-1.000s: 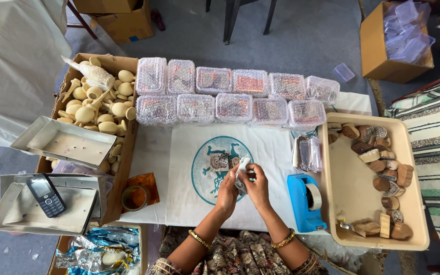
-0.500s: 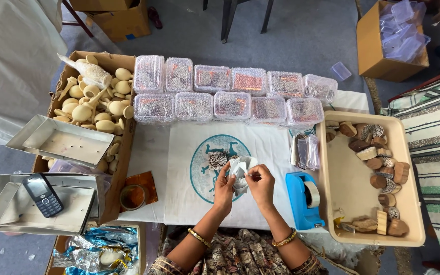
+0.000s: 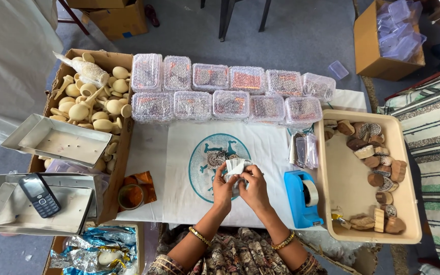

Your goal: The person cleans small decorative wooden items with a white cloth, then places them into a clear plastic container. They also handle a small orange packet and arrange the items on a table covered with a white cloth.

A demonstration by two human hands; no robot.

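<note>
Both hands met over the middle of the white tabletop cloth [image 3: 179,147], above its round teal emblem [image 3: 207,170]. The left hand [image 3: 223,187] and the right hand [image 3: 253,186] together held a small white wrapper [image 3: 235,166], apparently a piece of thin foam or paper folded round a small item. Each grip was clenched on the wrapper: fingertips pinched its lower edges from either side while the upper part stood free above the knuckles. What lay inside could not be seen.

Handling judgement: the wrapper looked light, soft and easily creased, so it probably needed only a light pinch. Its contents were likely a carved wooden block like the round one [image 3: 215,158] lying just beside the hands on the emblem: stiff, compact, not fragile, but liable to slip out of a loose fold. The best hold appeared to be at the folded edges, with thumbs on the near face.

Surroundings:
- Blue tape dispenser [image 3: 301,198] just right of the right hand.
- Beige tray [image 3: 350,178] with wooden blocks along its right side.
- Two rows of bubble-wrapped boxes [image 3: 220,94] at the far edge.
- Cardboard box of pale wooden handles [image 3: 90,102] on the left, with metal trays [image 3: 57,142] and a mobile phone [image 3: 39,194] nearer.
</note>
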